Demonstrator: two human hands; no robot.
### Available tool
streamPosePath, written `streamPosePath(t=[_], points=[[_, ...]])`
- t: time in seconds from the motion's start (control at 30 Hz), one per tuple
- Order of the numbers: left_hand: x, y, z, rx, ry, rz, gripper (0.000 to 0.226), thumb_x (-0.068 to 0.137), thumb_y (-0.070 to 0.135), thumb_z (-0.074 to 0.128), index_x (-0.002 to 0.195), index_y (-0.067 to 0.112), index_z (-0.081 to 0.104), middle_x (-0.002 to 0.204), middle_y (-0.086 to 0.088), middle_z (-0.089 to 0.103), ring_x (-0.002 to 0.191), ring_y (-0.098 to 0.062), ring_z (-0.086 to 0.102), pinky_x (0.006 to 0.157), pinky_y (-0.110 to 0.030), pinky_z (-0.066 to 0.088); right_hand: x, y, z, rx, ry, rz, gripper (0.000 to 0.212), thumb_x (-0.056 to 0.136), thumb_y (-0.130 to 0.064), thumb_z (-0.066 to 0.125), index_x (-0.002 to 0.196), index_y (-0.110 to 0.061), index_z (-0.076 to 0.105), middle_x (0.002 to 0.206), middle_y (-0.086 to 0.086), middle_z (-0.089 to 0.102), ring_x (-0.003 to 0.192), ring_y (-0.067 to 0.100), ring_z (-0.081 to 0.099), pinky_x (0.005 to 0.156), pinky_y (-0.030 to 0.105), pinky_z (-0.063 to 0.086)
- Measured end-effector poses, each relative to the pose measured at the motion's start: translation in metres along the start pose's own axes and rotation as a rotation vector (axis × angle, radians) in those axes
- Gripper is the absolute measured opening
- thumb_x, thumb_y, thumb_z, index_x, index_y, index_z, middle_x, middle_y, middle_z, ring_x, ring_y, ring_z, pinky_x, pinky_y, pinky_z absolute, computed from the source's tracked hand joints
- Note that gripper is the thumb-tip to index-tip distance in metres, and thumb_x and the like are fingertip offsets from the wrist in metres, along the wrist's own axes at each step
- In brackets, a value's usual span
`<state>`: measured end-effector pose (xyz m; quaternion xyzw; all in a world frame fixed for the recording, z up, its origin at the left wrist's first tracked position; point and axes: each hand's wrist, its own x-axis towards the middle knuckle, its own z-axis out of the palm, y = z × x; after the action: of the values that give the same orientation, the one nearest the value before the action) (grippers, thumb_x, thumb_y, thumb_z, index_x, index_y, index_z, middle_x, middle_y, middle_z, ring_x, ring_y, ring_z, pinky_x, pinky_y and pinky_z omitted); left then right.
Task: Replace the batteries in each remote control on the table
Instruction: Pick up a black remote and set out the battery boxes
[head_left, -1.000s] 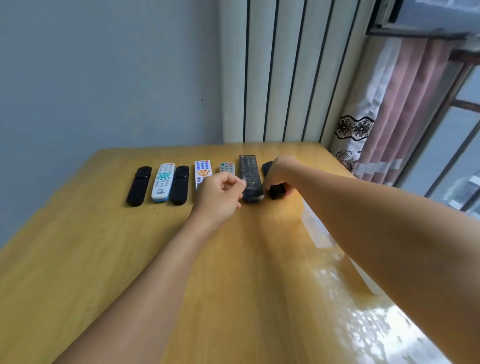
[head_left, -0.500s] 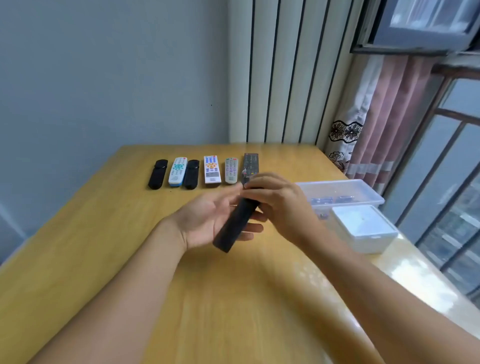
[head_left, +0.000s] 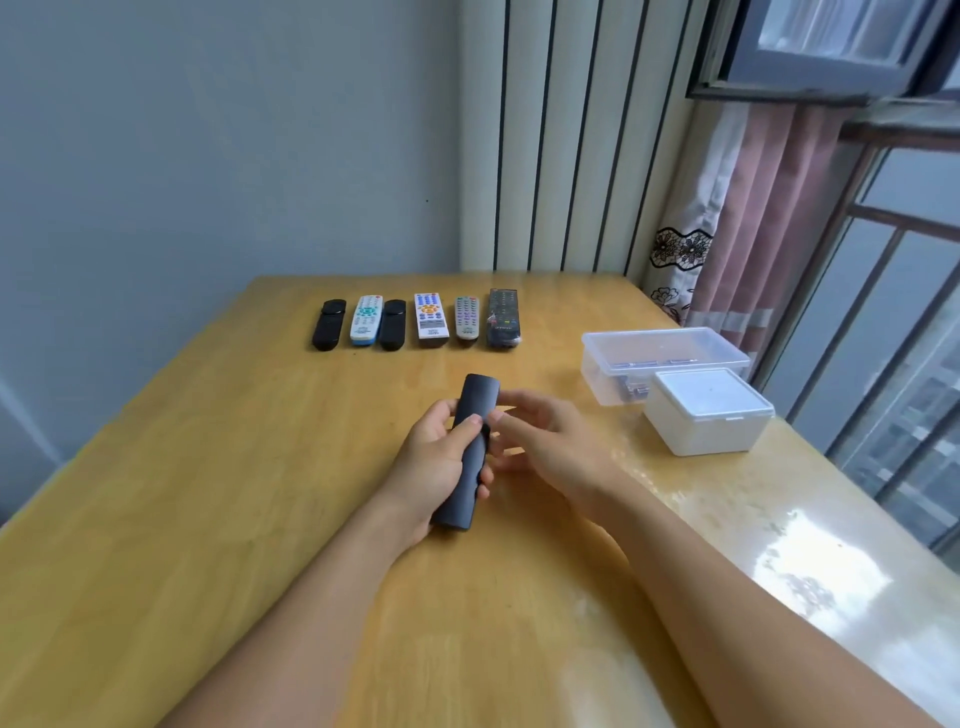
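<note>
Nothing is reading clearly here: the white remotes (head_left: 430, 321) in the far row are showing small dark print near their lower ends, perhaps a brand mark, but it is staying too small and blurred to make out.

Two bare arms, no sleeves in sight. Left hand (head_left: 441, 457) bare: no glove, no ring, no watch or band on wrist. Right hand (head_left: 545, 441) bare too, same plain look. Fingers (head_left: 470, 423) short, nails trimmed, no polish seen. Forearms smooth, no marks or drawings. Rest of body out of sight.
</note>
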<state>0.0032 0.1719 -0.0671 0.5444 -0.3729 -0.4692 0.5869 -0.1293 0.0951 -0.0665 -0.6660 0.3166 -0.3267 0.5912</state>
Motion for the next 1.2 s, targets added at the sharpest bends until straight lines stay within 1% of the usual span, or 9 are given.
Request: streamPosePath(t=[0.13, 0.23, 0.43, 0.67, 0.77, 0.97, 1.03, 1.13, 1.2], points=[[0.007, -0.004, 0.006, 0.007, 0.012, 0.022, 0.008, 0.105, 0.019, 0.049, 0.106, 0.014, 0.055, 0.076, -0.006, 0.058, 0.051, -0.016, 0.05, 0.044, -0.027, 0.043, 0.006, 0.0, -0.003, -0.053, 0.03, -0.009, 0.027, 0.098, -0.02, 0.065, 0.12, -0.004, 0.066, 0.085, 0.015, 0.067, 0.072, 0.015, 0.064, 0.07, 0.032, 0.062], [0.011, -0.002, 0.015, 0.01, -0.039, -0.025, 0.014, 0.105, 0.021, 0.049, 0.113, 0.011, 0.054, 0.076, -0.008, 0.056, 0.05, -0.016, 0.049, 0.043, -0.027, 0.042, 0.009, -0.002, -0.008, -0.12, 0.13, -0.029, 0.036, 0.095, -0.026, 0.069, 0.123, -0.005, 0.062, 0.092, 0.024, 0.071, 0.064, 0.014, 0.064, 0.066, 0.034, 0.062], [0.024, -0.005, 0.044, 0.124, -0.139, -0.022, 0.015, 0.106, 0.022, 0.048, 0.116, 0.012, 0.054, 0.075, -0.009, 0.057, 0.05, -0.017, 0.05, 0.044, -0.028, 0.042, 0.01, 0.0, -0.041, -0.319, 0.259, -0.119, 0.028, 0.093, -0.024, 0.071, 0.113, -0.005, 0.068, 0.084, 0.015, 0.071, 0.059, 0.022, 0.066, 0.065, 0.05, 0.062], [0.029, -0.011, 0.045, 0.169, -0.138, 0.031, 0.012, 0.107, 0.025, 0.047, 0.112, 0.017, 0.053, 0.073, -0.009, 0.057, 0.05, -0.017, 0.05, 0.043, -0.029, 0.042, 0.012, -0.002, -0.053, -0.47, 0.234, -0.199, 0.027, 0.093, -0.026, 0.071, 0.115, -0.01, 0.071, 0.081, 0.012, 0.074, 0.064, 0.025, 0.07, 0.059, 0.037, 0.061], [0.027, -0.009, 0.044, 0.187, -0.148, 0.033, 0.013, 0.107, 0.025, 0.046, 0.113, 0.016, 0.052, 0.075, -0.009, 0.057, 0.05, -0.017, 0.05, 0.043, -0.029, 0.042, 0.013, -0.001, -0.055, -0.405, 0.229, -0.182, 0.026, 0.091, -0.026, 0.074, 0.111, -0.009, 0.073, 0.083, 0.01, 0.072, 0.065, 0.015, 0.066, 0.056, 0.029, 0.059], [0.025, -0.01, 0.044, 0.246, -0.095, 0.086, 0.016, 0.106, 0.03, 0.049, 0.115, 0.017, 0.052, 0.075, -0.009, 0.06, 0.051, -0.017, 0.054, 0.044, -0.029, 0.046, 0.015, 0.001, -0.053, -0.299, 0.246, -0.184, 0.019, 0.088, -0.025, 0.077, 0.104, -0.016, 0.073, 0.095, 0.001, 0.073, 0.087, 0.016, 0.069, 0.068, 0.025, 0.058], [0.025, -0.01, 0.041, 0.225, -0.056, 0.064, 0.019, 0.104, 0.032, 0.053, 0.113, 0.016, 0.05, 0.076, -0.009, 0.06, 0.052, -0.016, 0.055, 0.046, -0.029, 0.048, 0.018, 0.0, -0.051, -0.185, 0.269, -0.186, 0.01, 0.089, -0.021, 0.076, 0.097, -0.02, 0.072, 0.092, 0.0, 0.074, 0.082, 0.013, 0.068, 0.068, 0.027, 0.056], [0.026, -0.007, 0.032, 0.191, 0.033, 0.032, 0.026, 0.102, 0.035, 0.056, 0.114, 0.012, 0.051, 0.077, -0.008, 0.058, 0.054, -0.015, 0.053, 0.047, -0.028, 0.048, 0.021, -0.002, -0.052, 0.13, 0.308, -0.089, 0.009, 0.094, -0.016, 0.07, 0.096, -0.007, 0.07, 0.078, 0.007, 0.068, 0.066, 0.015, 0.061, 0.06, 0.025, 0.052], [0.027, -0.003, 0.025, 0.16, 0.096, 0.008, 0.024, 0.104, 0.034, 0.051, 0.112, 0.011, 0.054, 0.077, -0.007, 0.058, 0.055, -0.017, 0.053, 0.047, -0.029, 0.048, 0.022, 0.0, -0.053, 0.104, 0.317, 0.029, 0.015, 0.094, -0.016, 0.071, 0.094, -0.001, 0.07, 0.07, 0.009, 0.063, 0.056, 0.015, 0.057, 0.06, 0.027, 0.057]])
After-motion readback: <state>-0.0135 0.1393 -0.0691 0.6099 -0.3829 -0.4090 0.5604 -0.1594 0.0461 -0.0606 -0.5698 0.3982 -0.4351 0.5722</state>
